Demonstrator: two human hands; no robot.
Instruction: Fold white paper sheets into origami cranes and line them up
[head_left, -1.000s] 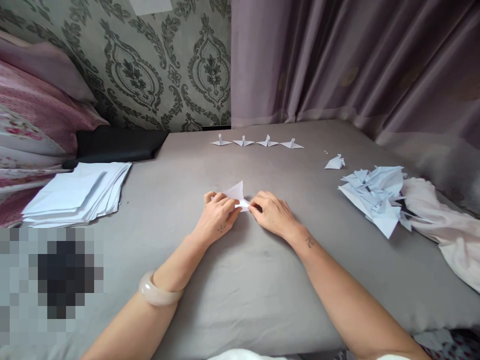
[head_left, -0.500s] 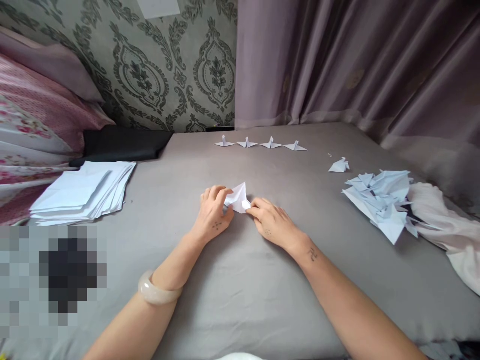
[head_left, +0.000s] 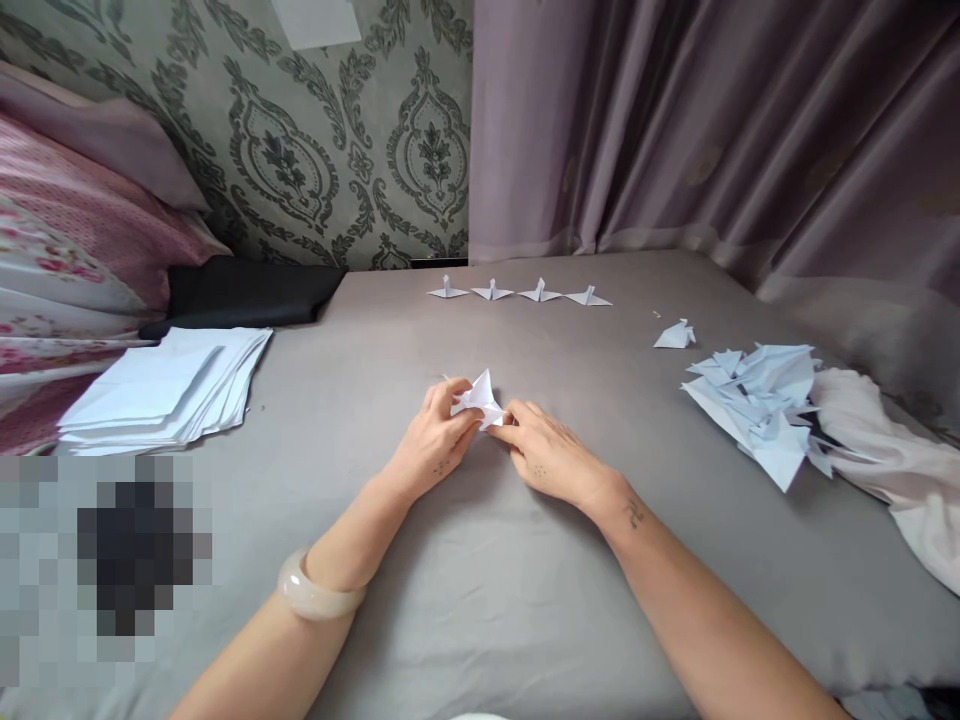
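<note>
Between my two hands, over the middle of the grey sheet, is a small folded white paper crane with one point sticking up. My left hand pinches its left side between thumb and fingers. At the crane's right end, my right hand grips a narrow tip with its thumb and forefinger. The fingers partly cover the folds, so the far side of the paper is hidden.
Several folded paper cranes stand in a row at the back. Another crane lies to the right, near a heap of folded paper and a pale cloth. A stack of white paper sheets lies left, before a black folder-like item.
The fingers of my left hand have shifted on the paper, the thumb now lying further over it. The paper has opened out a little and turned slightly; my right hand keeps its pinch.
</note>
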